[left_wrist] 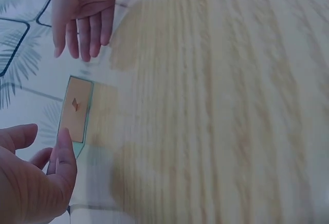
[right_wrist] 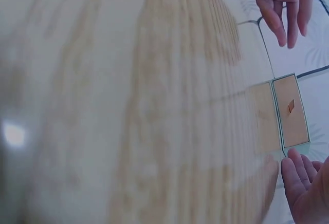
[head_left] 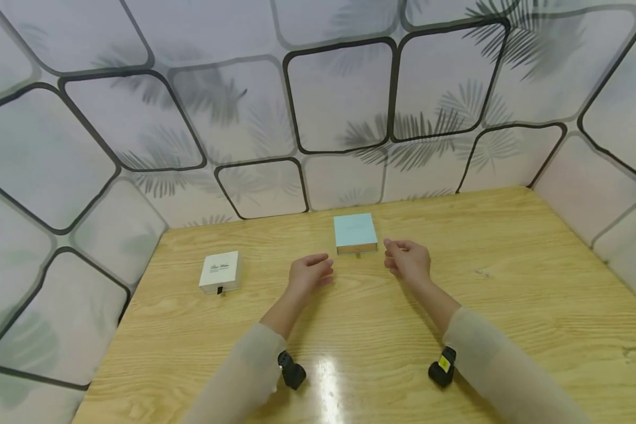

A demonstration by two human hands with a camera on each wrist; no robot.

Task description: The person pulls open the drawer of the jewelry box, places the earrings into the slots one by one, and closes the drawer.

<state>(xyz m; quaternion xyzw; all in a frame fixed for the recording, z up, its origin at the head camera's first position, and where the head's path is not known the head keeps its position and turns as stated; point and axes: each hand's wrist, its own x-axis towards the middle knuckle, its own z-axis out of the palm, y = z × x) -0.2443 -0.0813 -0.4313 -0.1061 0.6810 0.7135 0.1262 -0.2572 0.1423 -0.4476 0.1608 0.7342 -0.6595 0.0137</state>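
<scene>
A light blue drawer-style box [head_left: 355, 231] sits near the back of the table. Its front is tan with a small pull tab, seen closely in the left wrist view on the tan drawer face [left_wrist: 76, 108]. My left hand [head_left: 310, 274] hovers left of the box and apart from it, fingers loosely bent around nothing. On the other side, my right hand [head_left: 409, 259] is held just right of the box with relaxed fingers and an unfilled palm. In the right wrist view both hands flank the box [right_wrist: 291, 112]. Neither hand visibly grips it.
A white box [head_left: 220, 272] with dark lettering and a black tab stands at the left of the wooden table [head_left: 350, 330]. Tiny shiny bits [head_left: 482, 273] lie to the right. A patterned wall covering [head_left: 339, 94] rises behind and along both sides.
</scene>
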